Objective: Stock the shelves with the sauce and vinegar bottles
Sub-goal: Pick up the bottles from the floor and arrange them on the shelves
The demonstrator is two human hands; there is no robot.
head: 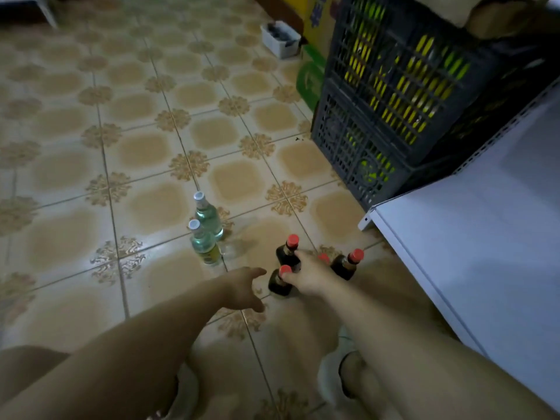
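Patterned tile floor (151, 153), stacked grey crates (394, 95), white shelf (469, 237), sauce bottles (345, 266) upright

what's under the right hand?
A sauce bottle's red cap peeks out beyond the right hand; its body is covered. Whether the hand grips it can't be seen.

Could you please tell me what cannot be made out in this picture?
Head view:
- One sauce bottle: only its red cap shows; the right hand covers the rest.
- Grip of the right hand: its fingertips are hidden under the hand itself.
- Labels on the vinegar bottles: too small and blurred to read.
- Contents of the crates: only yellow-green shapes behind the mesh.
- The shelf: cut off by the right edge.
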